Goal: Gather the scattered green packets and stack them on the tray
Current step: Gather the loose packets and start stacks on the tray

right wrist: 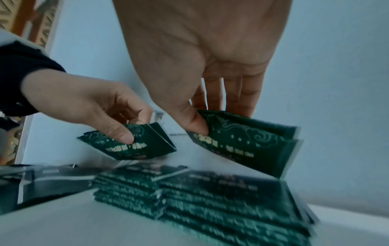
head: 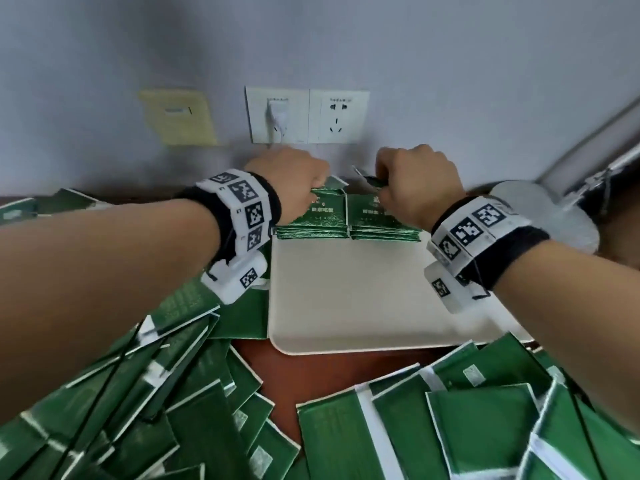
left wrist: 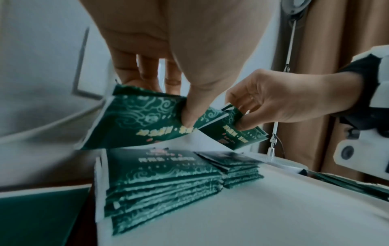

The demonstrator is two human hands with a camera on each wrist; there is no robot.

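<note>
A white tray lies on the table with two stacks of green packets at its far edge, the left stack and the right stack. My left hand hovers just above the left stack and pinches a couple of green packets between thumb and fingers. My right hand holds another small bunch of packets the same way over the right stack. In both wrist views the held packets hang tilted, a little above the stacks.
Loose green packets lie heaped at the left front and right front of the brown table. A wall with sockets rises right behind the tray. A grey round base stands at the right.
</note>
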